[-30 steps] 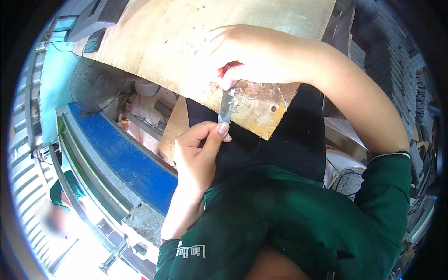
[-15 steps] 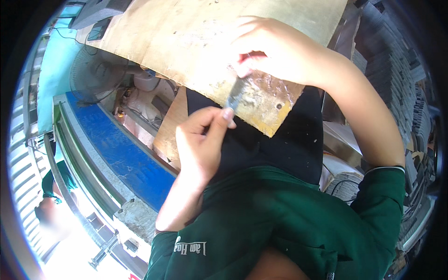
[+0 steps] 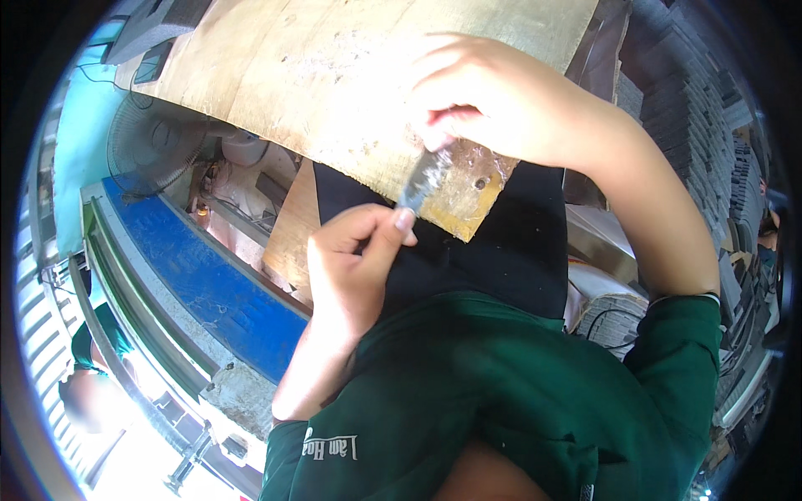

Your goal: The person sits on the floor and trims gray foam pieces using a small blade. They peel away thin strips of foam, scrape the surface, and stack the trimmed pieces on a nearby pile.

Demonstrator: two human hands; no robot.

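Hands meet over the near corner of a worn plywood board (image 3: 334,83). Right hand (image 3: 493,96) is curled, fingers pressed together on the upper end of a small grey metal blade (image 3: 422,179) lying against the board's stained edge. Left hand (image 3: 355,263) pinches the blade's lower tip between thumb and forefinger. Black cloth (image 3: 493,250) lies beneath the board corner, over the person's lap. Blue machine bed (image 3: 209,284) stands to the left, a fan (image 3: 146,150) beyond it.
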